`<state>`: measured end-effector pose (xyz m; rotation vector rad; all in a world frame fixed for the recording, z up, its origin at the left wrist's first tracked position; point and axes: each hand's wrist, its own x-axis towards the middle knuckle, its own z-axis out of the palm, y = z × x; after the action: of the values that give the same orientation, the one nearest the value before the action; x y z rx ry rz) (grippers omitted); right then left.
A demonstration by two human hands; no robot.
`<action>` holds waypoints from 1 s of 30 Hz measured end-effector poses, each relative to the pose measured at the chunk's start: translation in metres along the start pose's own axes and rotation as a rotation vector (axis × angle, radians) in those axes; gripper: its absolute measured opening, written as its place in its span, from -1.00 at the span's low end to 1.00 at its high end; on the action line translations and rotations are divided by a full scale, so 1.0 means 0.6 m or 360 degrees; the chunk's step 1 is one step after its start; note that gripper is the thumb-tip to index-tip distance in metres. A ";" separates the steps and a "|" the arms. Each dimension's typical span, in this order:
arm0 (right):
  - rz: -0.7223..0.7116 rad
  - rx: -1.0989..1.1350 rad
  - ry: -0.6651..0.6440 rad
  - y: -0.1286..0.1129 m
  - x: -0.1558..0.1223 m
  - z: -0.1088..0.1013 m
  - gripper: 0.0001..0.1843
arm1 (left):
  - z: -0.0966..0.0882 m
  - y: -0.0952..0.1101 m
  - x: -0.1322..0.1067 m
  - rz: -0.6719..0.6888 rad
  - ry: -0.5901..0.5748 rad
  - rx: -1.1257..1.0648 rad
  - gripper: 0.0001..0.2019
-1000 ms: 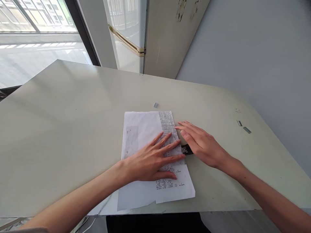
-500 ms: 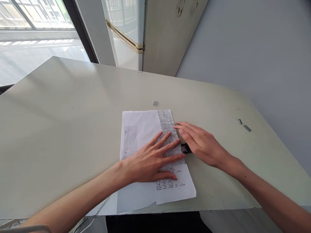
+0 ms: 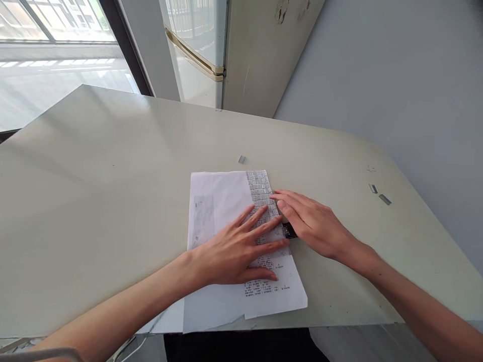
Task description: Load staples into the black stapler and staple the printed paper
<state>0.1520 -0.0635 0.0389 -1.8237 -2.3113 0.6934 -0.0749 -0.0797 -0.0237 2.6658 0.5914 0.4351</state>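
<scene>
My left hand (image 3: 234, 251) lies flat with spread fingers on white sheets of paper (image 3: 222, 191). Along the right side of the paper runs a strip with dense rows of dark marks (image 3: 260, 188), partly covered by my fingers. Printed text shows below that hand. Over a small black and metal tool, which looks like a stapler (image 3: 290, 230), rests my right hand (image 3: 313, 223). Its fingers are stretched out close together, the tips at the paper's right edge. The palm hides most of the tool, and its contact with the tool cannot be made out fully.
A short grey staple strip (image 3: 242, 159) lies beyond the paper on the pale table (image 3: 113, 211). Two more strips (image 3: 385, 199) and some loose bits (image 3: 371, 169) are at the right. A fridge (image 3: 199, 75) and a wall stand behind the table.
Both hands and the paper hold nearly the same places. The whole view has shifted very slightly.
</scene>
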 end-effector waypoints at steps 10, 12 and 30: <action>-0.0067 -0.0100 0.0048 0.005 0.001 0.011 -0.45 | 0.002 0.000 0.001 -0.0012 0.0003 -0.0009 -0.32; -0.0063 -0.0098 0.0044 0.007 0.002 0.010 -0.45 | 0.002 0.001 0.001 -0.0016 0.0020 -0.0034 -0.33; 0.0010 0.0070 -0.0032 0.014 -0.003 -0.002 -0.42 | -0.002 0.003 0.002 -0.0034 -0.0050 0.0007 -0.33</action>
<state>0.1605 -0.0633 0.0369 -1.8146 -2.2845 0.7604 -0.0737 -0.0803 -0.0216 2.6628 0.6117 0.3853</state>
